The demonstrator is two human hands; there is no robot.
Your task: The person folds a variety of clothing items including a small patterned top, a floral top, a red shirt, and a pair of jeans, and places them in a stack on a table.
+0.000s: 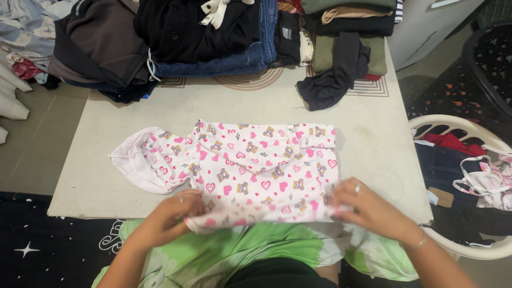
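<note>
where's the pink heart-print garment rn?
Head view: the pink heart-print garment lies flat mid-table, its near edge pinched by the left hand and right hand, with stacked folded clothes beyond it.

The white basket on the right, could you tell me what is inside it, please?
The white basket holds a red garment, dark blue jeans and a pink patterned top. Whatever lies beneath them is covered.
</note>
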